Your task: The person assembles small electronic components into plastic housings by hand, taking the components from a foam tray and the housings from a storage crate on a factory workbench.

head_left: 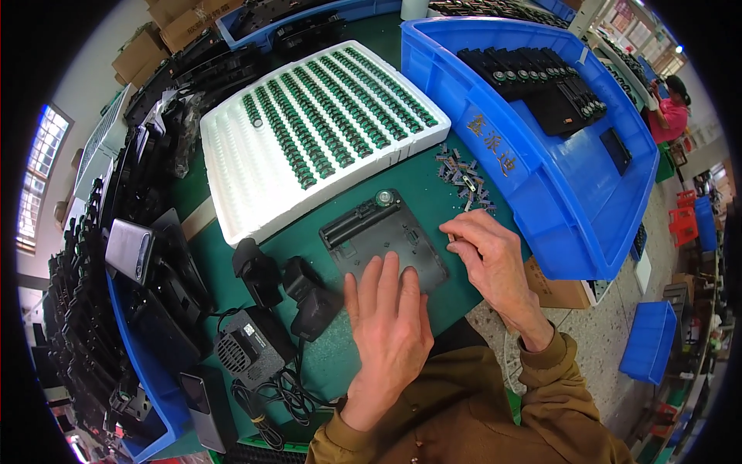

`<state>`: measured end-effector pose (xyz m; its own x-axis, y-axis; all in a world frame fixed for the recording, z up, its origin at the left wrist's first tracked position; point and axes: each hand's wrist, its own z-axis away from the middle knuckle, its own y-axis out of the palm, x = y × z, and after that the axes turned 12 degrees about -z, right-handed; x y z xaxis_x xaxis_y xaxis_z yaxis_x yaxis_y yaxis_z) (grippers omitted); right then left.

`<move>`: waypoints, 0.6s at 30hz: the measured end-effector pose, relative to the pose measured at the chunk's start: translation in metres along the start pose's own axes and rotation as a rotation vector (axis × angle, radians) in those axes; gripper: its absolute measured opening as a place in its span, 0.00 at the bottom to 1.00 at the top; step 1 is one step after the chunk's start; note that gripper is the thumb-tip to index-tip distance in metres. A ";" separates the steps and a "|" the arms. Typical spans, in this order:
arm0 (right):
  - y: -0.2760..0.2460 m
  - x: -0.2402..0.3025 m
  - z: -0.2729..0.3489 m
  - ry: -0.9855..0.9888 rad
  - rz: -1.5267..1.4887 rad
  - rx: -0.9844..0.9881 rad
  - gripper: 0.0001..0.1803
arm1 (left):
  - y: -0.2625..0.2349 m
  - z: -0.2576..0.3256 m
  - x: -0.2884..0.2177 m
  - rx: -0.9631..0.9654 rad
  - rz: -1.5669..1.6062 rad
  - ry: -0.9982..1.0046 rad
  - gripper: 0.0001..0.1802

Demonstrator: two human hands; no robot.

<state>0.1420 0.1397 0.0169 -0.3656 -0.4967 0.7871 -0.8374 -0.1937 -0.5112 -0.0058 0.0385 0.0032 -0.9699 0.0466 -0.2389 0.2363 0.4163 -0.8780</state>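
Observation:
A flat black plastic housing lies on the green table mat, with a long slot along its left side. Near its far edge sits a round silver-coloured part. My left hand rests with fingers stretched flat over the housing's near edge. To the right of the housing, my right hand is closed in a pinch. A small piece shows at its fingertips, too little to name. Beyond that hand lies a loose pile of small grey parts.
A white foam tray carries rows of small green-and-black parts. At right stands a blue bin with black housings inside. Left are a black cabled device, two black moulded pieces and stacked black parts. Another person sits far right.

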 end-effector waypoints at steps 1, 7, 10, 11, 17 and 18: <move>0.000 -0.001 0.000 -0.003 -0.002 0.004 0.14 | -0.001 0.000 0.000 -0.001 -0.002 -0.004 0.22; 0.008 0.007 -0.002 0.205 -0.462 0.014 0.16 | -0.001 0.001 0.000 0.028 0.022 -0.044 0.21; 0.021 0.005 -0.011 0.194 -0.612 -0.029 0.15 | -0.001 0.002 0.000 0.034 0.016 -0.048 0.21; 0.025 0.004 -0.013 0.168 -0.574 -0.015 0.16 | -0.001 0.003 0.000 0.040 0.017 -0.050 0.21; 0.030 0.004 -0.015 0.157 -0.397 -0.038 0.13 | 0.003 0.003 -0.001 0.039 0.043 -0.061 0.21; 0.030 0.005 -0.015 0.155 -0.353 -0.040 0.12 | 0.001 0.003 -0.001 0.035 0.041 -0.060 0.21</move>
<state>0.1088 0.1442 0.0112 -0.1068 -0.2708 0.9567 -0.9367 -0.2952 -0.1881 -0.0043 0.0365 0.0010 -0.9543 0.0078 -0.2988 0.2789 0.3833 -0.8805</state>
